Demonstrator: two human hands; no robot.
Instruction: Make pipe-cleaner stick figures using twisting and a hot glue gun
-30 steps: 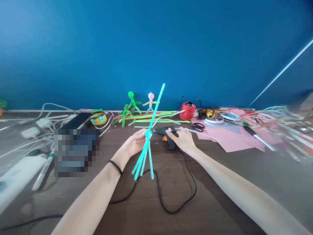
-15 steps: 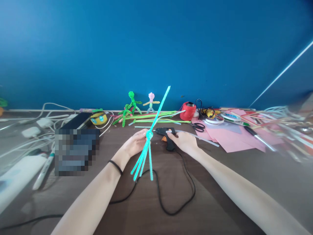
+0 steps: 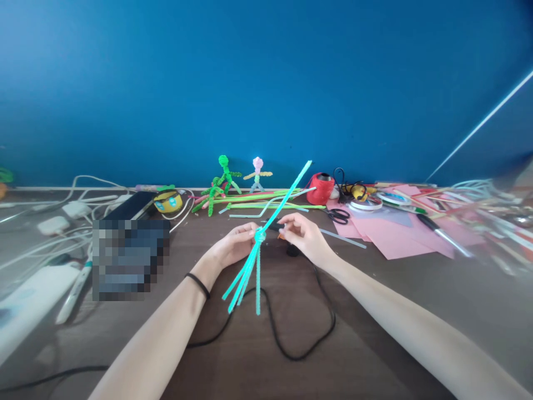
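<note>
My left hand [image 3: 239,243] pinches the knotted middle of a bundle of turquoise pipe cleaners [image 3: 249,270]. Several strands fan downward, and one long strand points up to the right. Just right of the knot, my right hand [image 3: 306,236] has curved fingers with a gap between the thumb and fingertips, and nothing shows in that gap. Behind it on the table lies a black glue gun [image 3: 292,251], partly hidden by the hand. A clear glue stick [image 3: 345,239] trails from the gun's back, and its black cord [image 3: 270,322] loops across the table.
Pipe-cleaner figures, one green [image 3: 224,169] and one pink-headed [image 3: 257,166], stand by the blue wall. Green pipe cleaners [image 3: 266,197], a red thread spool [image 3: 320,189], scissors [image 3: 339,215] and pink paper [image 3: 393,236] lie behind and right. White cables and a phone [image 3: 129,208] are left.
My right hand has let go of the glue gun, which rests on the table, and has moved slightly left with its fingers raised. The turquoise bundle has tilted further right and lowered slightly.
</note>
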